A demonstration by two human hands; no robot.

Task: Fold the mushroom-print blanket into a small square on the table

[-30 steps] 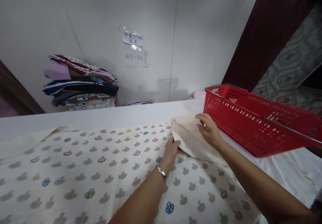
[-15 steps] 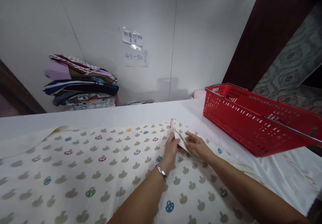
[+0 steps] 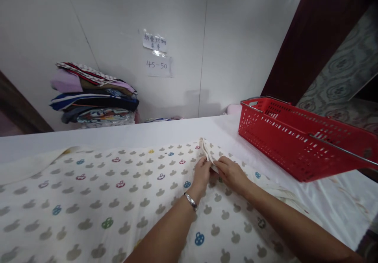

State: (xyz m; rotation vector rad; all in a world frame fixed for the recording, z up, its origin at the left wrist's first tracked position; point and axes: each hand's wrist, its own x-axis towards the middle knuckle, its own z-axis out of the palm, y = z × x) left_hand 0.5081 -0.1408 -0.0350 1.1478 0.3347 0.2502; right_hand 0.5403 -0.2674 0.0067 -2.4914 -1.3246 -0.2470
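A cream cloth (image 3: 97,192) printed with grey and coloured mushroom or apple-like shapes lies spread over the table. Near its far edge, right of the middle, a narrow strip of it stands up as a raised fold. My left hand (image 3: 202,175), with a silver bracelet at the wrist, pinches this fold from the left. Touching it from the right, my right hand (image 3: 232,173) has its thumb and fingers closed on the same fold. The fingertips of both hands nearly meet. At the far left, a corner of the cloth is turned over, showing a plain side.
A red perforated basket (image 3: 295,145) with metal handles stands on the white-covered table (image 3: 177,131) at the right. Folded fabrics (image 3: 97,101) are stacked at the back left. Two paper signs (image 3: 159,66) are taped to the wall. White shiny cloth lies below the basket.
My right hand has moved slightly left and its fingers have closed on the fold. My left hand has hardly moved. The camera view has shifted slightly.
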